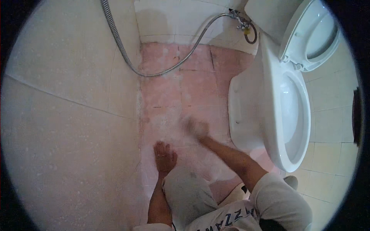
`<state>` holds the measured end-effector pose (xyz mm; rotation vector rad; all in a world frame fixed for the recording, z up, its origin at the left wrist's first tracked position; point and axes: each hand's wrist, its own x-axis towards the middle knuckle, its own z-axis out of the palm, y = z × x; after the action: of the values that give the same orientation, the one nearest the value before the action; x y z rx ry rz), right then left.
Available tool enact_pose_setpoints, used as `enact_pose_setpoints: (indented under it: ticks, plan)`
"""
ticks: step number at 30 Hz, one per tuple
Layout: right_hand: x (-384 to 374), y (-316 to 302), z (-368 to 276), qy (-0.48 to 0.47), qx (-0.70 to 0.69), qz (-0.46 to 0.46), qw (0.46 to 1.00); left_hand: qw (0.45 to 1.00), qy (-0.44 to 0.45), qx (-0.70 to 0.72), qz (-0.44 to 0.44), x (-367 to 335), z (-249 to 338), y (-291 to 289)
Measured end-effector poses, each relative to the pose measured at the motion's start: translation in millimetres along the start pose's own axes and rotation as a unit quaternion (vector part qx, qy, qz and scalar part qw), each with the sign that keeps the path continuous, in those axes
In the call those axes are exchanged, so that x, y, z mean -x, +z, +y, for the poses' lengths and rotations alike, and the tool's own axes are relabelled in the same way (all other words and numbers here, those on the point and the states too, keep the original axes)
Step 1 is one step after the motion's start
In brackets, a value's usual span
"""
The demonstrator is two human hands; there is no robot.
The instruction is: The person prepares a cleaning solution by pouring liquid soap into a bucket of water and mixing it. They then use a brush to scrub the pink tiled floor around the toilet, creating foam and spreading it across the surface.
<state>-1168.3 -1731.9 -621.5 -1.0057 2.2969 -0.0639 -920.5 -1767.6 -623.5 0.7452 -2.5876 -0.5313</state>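
My left hand (165, 158) is open, its fingers stretched out and a little apart, just beyond my bent knee and over the pink tiled floor (198, 86). Whether its palm presses on the tiles cannot be made out. Farther forward and to the right, my right hand (197, 129) is low over the same floor, smeared by motion. Its fingers and anything in them are too blurred to tell. Whitish, cloudy film (163, 121) covers the tiles around both hands.
At the right stands a white toilet (246, 107) with its lid and seat (308, 38) raised. From a wall valve (242, 24) a metal shower hose (165, 72) loops down to the floor and up the left wall (69, 134). A dark object (356, 117) is at the far right edge.
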Motion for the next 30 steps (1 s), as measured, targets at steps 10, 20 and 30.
enact_pose_setpoints:
  ticks: [10,20,30]
  plan:
    - [-94.9,-113.2,55.4,0.069,-0.115,0.185,0.974,0.998,0.057,0.017,0.020,-21.8,27.8,17.3]
    - [0.3,-48.5,-28.4,-0.092,0.052,0.025,0.994,0.997,0.048,-0.033,0.048,-1.7,2.7,25.0]
    - [-14.5,12.0,-89.5,-0.266,0.033,0.045,0.962,0.995,0.018,-0.078,0.064,0.3,12.1,25.1]
